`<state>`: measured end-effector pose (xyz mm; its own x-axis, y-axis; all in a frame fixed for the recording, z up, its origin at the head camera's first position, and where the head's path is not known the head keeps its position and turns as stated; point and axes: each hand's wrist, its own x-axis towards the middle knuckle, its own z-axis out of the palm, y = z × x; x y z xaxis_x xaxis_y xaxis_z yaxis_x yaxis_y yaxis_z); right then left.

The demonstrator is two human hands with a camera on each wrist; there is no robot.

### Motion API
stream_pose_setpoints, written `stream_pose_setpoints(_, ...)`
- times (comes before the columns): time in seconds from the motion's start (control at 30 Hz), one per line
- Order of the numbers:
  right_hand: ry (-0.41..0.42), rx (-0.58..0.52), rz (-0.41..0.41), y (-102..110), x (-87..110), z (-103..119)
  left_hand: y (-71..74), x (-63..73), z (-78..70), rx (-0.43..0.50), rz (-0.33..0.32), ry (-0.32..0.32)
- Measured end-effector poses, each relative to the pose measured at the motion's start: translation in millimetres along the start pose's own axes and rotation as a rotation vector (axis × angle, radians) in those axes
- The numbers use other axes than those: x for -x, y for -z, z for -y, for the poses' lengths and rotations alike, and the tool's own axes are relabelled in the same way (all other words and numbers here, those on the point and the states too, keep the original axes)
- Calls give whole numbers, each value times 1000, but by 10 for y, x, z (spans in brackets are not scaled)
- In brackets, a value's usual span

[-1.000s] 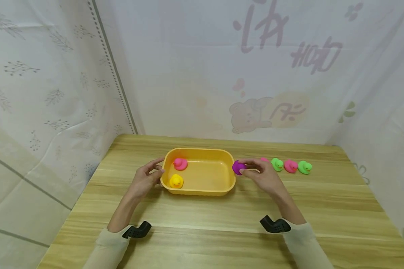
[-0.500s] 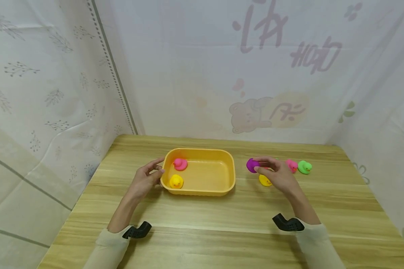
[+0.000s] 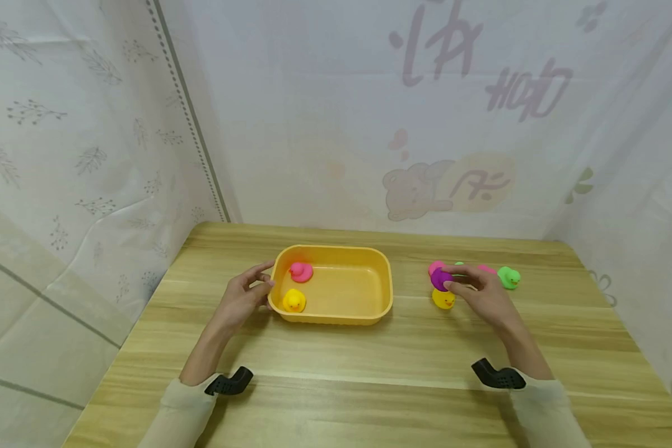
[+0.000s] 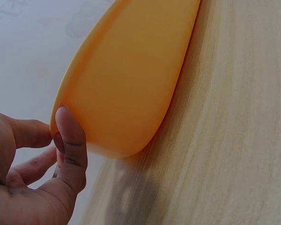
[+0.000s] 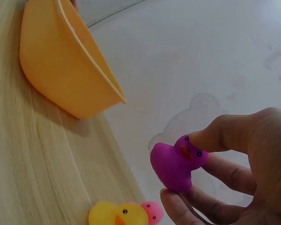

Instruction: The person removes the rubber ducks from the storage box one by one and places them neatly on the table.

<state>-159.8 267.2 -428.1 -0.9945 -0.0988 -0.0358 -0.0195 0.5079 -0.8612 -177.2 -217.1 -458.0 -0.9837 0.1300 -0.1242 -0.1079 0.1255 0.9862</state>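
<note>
Between thumb and fingers, my right hand (image 3: 490, 303) pinches a purple rubber duck (image 5: 173, 161), held up off the table. Just below it in the head view a yellow rubber duck (image 3: 443, 300) sits on the table, with a pink duck (image 3: 435, 268) behind. At the left end of a yellow-orange plastic basin (image 3: 341, 321), my left hand (image 3: 242, 300) grips the rim; the left wrist view has its thumb (image 4: 71, 136) against the outer wall. Inside the basin, at its left side, are a pink duck (image 3: 300, 272) and a yellow duck (image 3: 294, 301).
Right of the purple duck, a green duck (image 3: 508, 278) stands in full view; another pink duck (image 3: 486, 269) and another green one are partly hidden by my right hand. All rest on a wood-grain table (image 3: 336, 398). A printed curtain (image 3: 313, 155) hangs behind.
My right hand has carried the purple duck rightward, from the basin's right rim to over the ducks on the table. The left hand and basin have stayed in place.
</note>
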Motion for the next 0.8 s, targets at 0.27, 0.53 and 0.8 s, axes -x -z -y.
stream_pose_setpoints(0.27,-18,53,-37,130,55,-108,-4,-1,-7,3,2,7)
stream_pose_setpoints(0.53,-79,93,-49,240,101,-248,-12,-1,-6,10,0,7)
stream_pose_setpoints(0.8,-87,112,-58,288,116,-419,-3,0,-12,1,1,4)
